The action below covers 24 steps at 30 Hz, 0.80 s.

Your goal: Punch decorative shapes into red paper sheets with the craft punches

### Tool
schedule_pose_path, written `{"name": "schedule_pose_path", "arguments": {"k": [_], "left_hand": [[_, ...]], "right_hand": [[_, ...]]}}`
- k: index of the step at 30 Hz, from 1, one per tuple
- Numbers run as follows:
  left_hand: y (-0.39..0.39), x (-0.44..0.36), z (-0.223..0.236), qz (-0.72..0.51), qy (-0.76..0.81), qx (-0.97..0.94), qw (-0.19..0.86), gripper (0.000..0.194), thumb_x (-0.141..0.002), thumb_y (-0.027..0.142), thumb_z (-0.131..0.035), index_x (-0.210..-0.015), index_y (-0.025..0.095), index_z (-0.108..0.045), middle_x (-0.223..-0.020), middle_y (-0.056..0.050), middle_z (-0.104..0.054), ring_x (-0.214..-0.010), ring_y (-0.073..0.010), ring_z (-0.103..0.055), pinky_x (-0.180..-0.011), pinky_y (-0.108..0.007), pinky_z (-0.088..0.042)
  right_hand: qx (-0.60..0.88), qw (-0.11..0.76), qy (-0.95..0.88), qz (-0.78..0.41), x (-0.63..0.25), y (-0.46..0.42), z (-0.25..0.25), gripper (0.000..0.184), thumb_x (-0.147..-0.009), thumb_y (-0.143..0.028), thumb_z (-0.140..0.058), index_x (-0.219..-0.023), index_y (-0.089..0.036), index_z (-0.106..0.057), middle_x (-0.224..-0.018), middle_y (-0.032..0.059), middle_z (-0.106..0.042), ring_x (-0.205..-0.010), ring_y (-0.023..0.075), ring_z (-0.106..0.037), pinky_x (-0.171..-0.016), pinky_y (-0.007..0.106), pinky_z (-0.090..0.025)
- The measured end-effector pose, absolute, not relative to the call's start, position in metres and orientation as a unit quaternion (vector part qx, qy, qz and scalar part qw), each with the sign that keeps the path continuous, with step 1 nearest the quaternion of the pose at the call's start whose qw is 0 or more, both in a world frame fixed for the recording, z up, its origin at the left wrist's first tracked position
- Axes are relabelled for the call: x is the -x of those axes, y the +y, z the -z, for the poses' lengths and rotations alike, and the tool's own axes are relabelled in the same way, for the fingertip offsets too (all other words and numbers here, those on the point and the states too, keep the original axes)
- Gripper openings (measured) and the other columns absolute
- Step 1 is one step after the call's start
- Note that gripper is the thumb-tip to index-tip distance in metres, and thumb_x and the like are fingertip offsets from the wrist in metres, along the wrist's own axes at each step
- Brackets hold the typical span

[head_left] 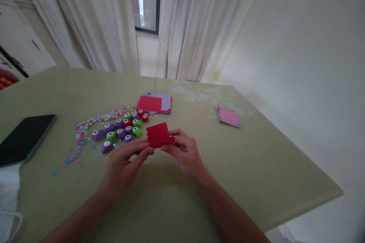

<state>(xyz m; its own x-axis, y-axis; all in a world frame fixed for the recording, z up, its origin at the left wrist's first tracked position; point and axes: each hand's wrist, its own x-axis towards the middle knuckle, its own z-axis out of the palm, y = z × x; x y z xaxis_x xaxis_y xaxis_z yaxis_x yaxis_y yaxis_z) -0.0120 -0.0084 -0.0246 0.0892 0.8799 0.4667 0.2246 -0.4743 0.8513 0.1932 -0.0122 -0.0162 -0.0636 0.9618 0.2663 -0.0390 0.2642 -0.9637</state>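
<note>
Fingers of the left hand are closed on the lower left part of a red card; thumb and fingers of the right hand grip its lower right part. The red card is raised, centred between both hands, with small notches along its left edge. Directly left of it: a cluster of purple, green and red craft punches, each with a round white top. Around the cluster's far and left sides: scattered paper confetti. Beyond the red card: a stack of red and lilac sheets. Right, well apart: a pink-topped paper stack. Far left: a dark tablet, flat on the table.
</note>
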Motion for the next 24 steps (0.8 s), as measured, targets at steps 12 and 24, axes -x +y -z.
{"name": "schedule_pose_path", "arguments": {"k": [12, 24], "left_hand": [[-0.0116, 0.0079, 0.0146, -0.510, 0.397, -0.705, 0.290, 0.017, -0.093, 0.032, -0.076, -0.080, 0.024, -0.083, -0.076, 0.000, -0.083, -0.060, -0.0155, -0.072, -0.058, -0.022, -0.056], [-0.0122, 0.0120, 0.0173, -0.495, 0.385, -0.716, 0.307, 0.018, -0.092, 0.038, -0.078, -0.081, 0.025, -0.085, -0.075, -0.001, -0.083, -0.058, -0.0169, -0.072, -0.060, -0.025, -0.057]], "right_hand": [[0.408, 0.603, -0.498, -0.471, -0.1863, -0.0127, 0.0173, 0.019, -0.074, -0.042, -0.096, -0.082, -0.027, -0.087, -0.129, 0.0109, -0.072, -0.125, 0.0294, -0.068, -0.097, 0.043, -0.062], [0.388, 0.597, -0.458, -0.532, -0.1826, -0.0126, 0.0179, 0.028, -0.076, -0.051, -0.093, -0.084, -0.025, -0.085, -0.112, 0.0079, -0.079, -0.104, 0.0253, -0.074, -0.093, 0.041, -0.061]]}}
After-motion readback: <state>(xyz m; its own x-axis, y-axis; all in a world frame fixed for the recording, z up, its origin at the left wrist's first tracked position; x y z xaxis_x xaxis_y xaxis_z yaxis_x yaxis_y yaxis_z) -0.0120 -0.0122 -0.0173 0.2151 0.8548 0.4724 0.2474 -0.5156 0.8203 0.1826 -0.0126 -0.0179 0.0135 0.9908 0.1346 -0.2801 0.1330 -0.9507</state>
